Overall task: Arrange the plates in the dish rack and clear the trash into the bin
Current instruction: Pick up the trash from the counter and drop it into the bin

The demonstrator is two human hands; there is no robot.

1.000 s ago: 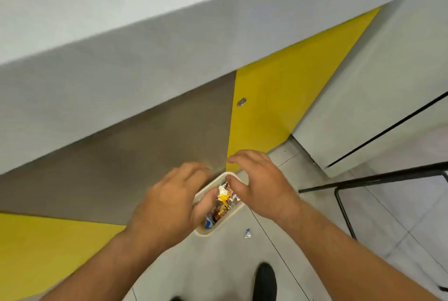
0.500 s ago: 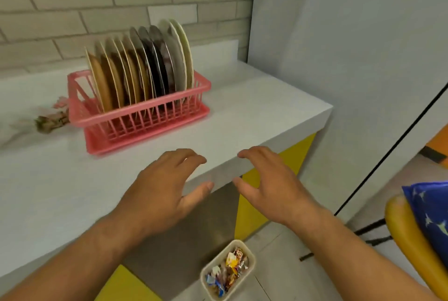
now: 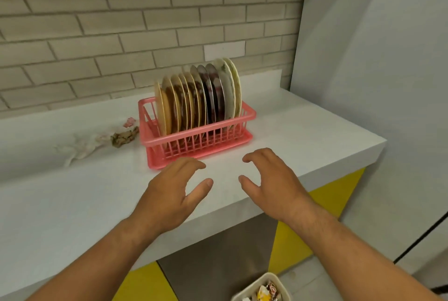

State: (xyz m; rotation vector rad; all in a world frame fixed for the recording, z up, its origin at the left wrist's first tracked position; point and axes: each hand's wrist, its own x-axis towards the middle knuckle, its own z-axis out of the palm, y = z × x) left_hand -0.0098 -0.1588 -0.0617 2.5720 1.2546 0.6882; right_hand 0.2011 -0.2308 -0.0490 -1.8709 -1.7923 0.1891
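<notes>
Paper trash [image 3: 122, 137] lies just left of the dish rack [image 3: 202, 142] holding the plates [image 3: 198, 99]; the empty, loose-fingered left hand [image 3: 169, 195] and right hand [image 3: 275, 188] could jostle the rack reaching over, or drop scraps beside the bin [image 3: 268, 275].

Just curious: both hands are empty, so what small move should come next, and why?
Probably reach the left hand to the crumpled brown paper beside the pink dish rack: plates stand racked, and this litter is not yet in the bin.

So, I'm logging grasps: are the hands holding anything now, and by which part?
Nothing is held: the left hand and right hand are open and empty over the counter, near the dish rack.
</notes>
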